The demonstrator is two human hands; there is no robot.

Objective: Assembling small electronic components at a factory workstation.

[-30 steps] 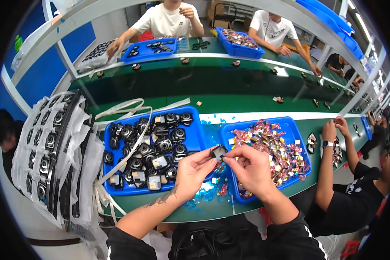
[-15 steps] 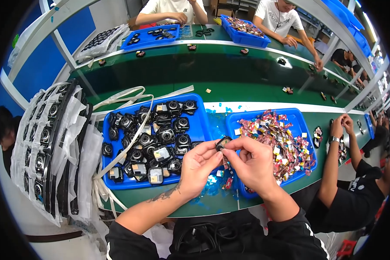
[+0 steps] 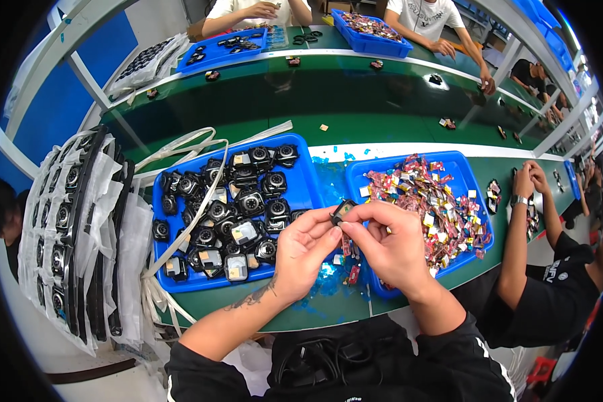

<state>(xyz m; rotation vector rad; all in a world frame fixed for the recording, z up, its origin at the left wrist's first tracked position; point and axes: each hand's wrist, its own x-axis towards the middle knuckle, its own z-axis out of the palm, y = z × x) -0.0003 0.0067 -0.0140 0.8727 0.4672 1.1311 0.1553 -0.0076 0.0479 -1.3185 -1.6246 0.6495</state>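
Between both hands, over the gap between two blue trays, is a small black smartwatch body (image 3: pixel 342 211). My left hand (image 3: pixel 303 258) pinches its left side between thumb and fingers. From the right, the thumb and forefinger of my right hand (image 3: pixel 396 248) close on it. A strip of reddish parts hangs just below the fingertips; whether it is joined to the watch body I cannot tell. Left of my hands, a blue tray (image 3: pixel 300 187) holds many black watch bodies (image 3: pixel 250 202). The blue tray (image 3: pixel 454 161) on the right is heaped with small pink, white and yellow parts (image 3: pixel 425 201), partly hidden by my right hand.
Blue film scraps (image 3: pixel 328 275) litter the green bench. White straps (image 3: pixel 181 251) lie over the left tray. Stacked wrapped trays of watch bodies (image 3: pixel 63 214) stand at the left. Beyond runs a green belt (image 3: pixel 261 100) carrying scattered parts. Co-workers sit across it and at the right (image 3: pixel 516 248).
The view has shifted slightly. My hands keep their hold on the watch body, which is turned a little. Across the belt, a co-worker's hand has moved.
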